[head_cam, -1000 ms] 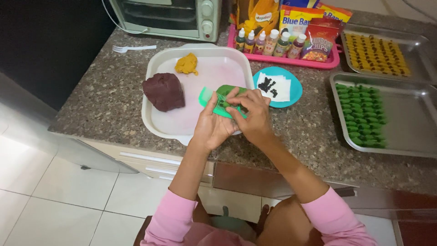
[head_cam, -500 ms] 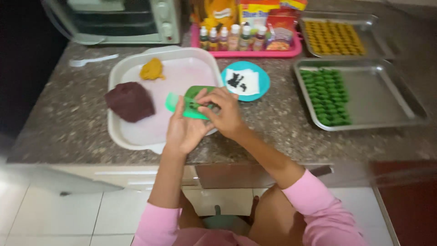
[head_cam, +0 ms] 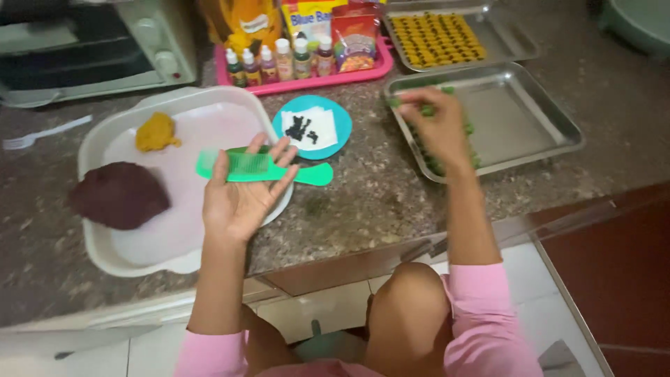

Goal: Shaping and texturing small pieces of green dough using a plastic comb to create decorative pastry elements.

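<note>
My left hand point(head_cam: 241, 195) lies palm up over the white tray's point(head_cam: 105, 244) right edge, fingers spread, with a green comb point(head_cam: 262, 167) resting across the fingertips. My right hand point(head_cam: 438, 129) reaches over the near metal baking tray point(head_cam: 537, 115), fingers pinched at a small green dough piece point(head_cam: 426, 109) among the rows of green pieces point(head_cam: 436, 164). The hand is blurred, so the grip is unclear. A dark brown dough lump point(head_cam: 118, 195) and a yellow dough lump point(head_cam: 155, 132) sit on the white tray.
A teal plate point(head_cam: 335, 136) with white paper and dark bits stands behind the comb. A pink tray point(head_cam: 307, 77) holds small bottles and packets. A second metal tray point(head_cam: 436, 38) carries yellow pieces. A toaster oven point(head_cam: 91, 45) and a white plastic fork point(head_cam: 42, 132) are at left.
Both hands were together on the comb over the white tray. The right hand has since swung right to the tray of green pieces; the left hand has opened, palm up, under the comb.
</note>
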